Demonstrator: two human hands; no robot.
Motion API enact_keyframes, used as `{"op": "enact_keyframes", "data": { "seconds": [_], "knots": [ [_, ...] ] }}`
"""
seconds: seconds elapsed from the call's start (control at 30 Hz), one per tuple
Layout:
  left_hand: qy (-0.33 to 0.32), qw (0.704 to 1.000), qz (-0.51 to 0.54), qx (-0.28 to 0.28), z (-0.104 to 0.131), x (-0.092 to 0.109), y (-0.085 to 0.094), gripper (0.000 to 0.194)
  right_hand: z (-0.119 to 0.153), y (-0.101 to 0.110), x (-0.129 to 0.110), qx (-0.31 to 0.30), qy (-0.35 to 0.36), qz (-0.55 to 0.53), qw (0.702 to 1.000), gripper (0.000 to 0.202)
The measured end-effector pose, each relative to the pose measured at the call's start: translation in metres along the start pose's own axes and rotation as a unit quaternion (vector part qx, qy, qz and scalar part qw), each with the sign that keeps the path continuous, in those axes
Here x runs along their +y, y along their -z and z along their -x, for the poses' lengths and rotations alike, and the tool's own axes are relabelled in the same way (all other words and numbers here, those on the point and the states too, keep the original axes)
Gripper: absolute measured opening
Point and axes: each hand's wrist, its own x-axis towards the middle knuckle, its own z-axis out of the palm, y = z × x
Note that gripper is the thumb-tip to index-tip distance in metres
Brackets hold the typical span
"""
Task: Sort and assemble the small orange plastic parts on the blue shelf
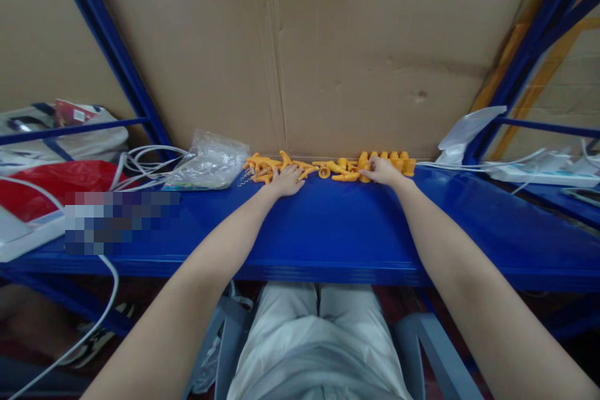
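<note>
With the left hand [287, 181] laid, fingers spread, over branched orange pieces [308, 168] at eleven o'clock on the worktop [328, 225], and the right hand [380, 170] at upright orange pieces [405, 166] at one o'clock, grasp unclear, light fingertip pressure should prevent toppling.

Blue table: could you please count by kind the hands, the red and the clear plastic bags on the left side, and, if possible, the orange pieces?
Left hand and right hand: 2
Red bag: 1
Clear plastic bag: 1
Orange pieces: too small and crowded to count, so left out
Total: 4
</note>
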Motion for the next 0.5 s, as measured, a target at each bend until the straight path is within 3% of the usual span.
{"op": "enact_keyframes", "data": {
  "seconds": [0.5],
  "knots": [
    [0.001,0.999,0.019,0.046,0.002,0.003,-0.004,0.059,0.006,0.005,-0.020,-0.024,-0.033,0.063,0.997,0.031]
  ]
}}
